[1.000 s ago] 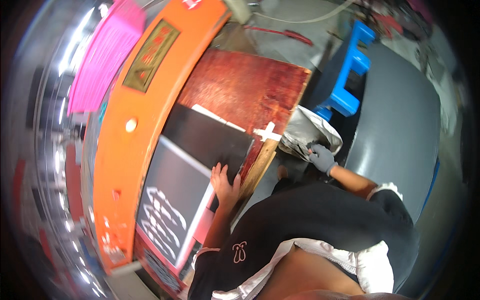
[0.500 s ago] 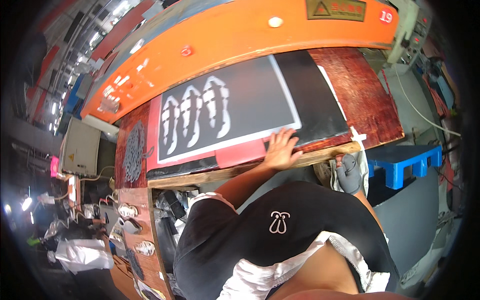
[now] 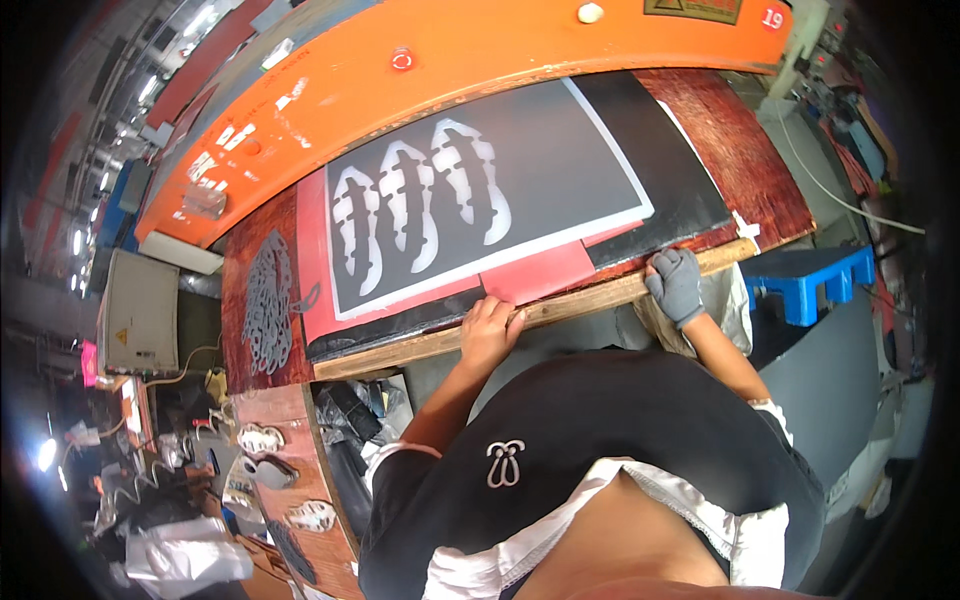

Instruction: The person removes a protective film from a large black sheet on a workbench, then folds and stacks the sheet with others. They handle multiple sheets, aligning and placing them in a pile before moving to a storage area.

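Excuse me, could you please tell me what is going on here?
The person's bare left hand rests at the wooden front edge, by a pink sheet; the gloved right hand is curled on that edge farther right. On the red worktable, before an orange beam, lies a dark grey panel bearing three pale shapes; neither hand touches it. A cluster of grey openwork pieces lies to its left.

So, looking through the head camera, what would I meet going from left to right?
Beige cabinet with a yellow warning triangle → pile of grey net-like cut-outs → bare left hand → gloved right hand → blue plastic stand.
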{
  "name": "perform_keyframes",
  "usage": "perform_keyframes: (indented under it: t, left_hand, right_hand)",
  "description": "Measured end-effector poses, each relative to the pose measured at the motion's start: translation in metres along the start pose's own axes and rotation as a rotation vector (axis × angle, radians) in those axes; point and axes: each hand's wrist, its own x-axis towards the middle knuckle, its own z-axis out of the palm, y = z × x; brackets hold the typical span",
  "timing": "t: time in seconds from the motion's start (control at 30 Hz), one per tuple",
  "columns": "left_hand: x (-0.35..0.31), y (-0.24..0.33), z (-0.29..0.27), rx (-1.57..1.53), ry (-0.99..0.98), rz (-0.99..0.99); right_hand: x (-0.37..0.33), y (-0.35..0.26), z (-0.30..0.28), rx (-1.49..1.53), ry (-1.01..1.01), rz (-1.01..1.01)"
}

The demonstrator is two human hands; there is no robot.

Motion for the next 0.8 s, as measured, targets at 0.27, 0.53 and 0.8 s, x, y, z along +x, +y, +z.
perform_keyframes:
  t: [0.27, 0.53, 0.8]
  left_hand:
    - [-0.007, 0.001, 0.001, 0.009, -0.016, -0.1]
    - [-0.011, 0.012, 0.0, 0.036, 0.056, -0.116]
    - [-0.01, 0.017, -0.002, 0.024, -0.005, -0.199]
  right_hand:
    - [-0.003, -0.002, 0.017, -0.1, 0.078, 0.018]
    - [-0.011, 0.0, 0.005, -0.063, -0.056, 0.039]
    - [-0.008, 0.004, -0.003, 0.033, -0.062, 0.045]
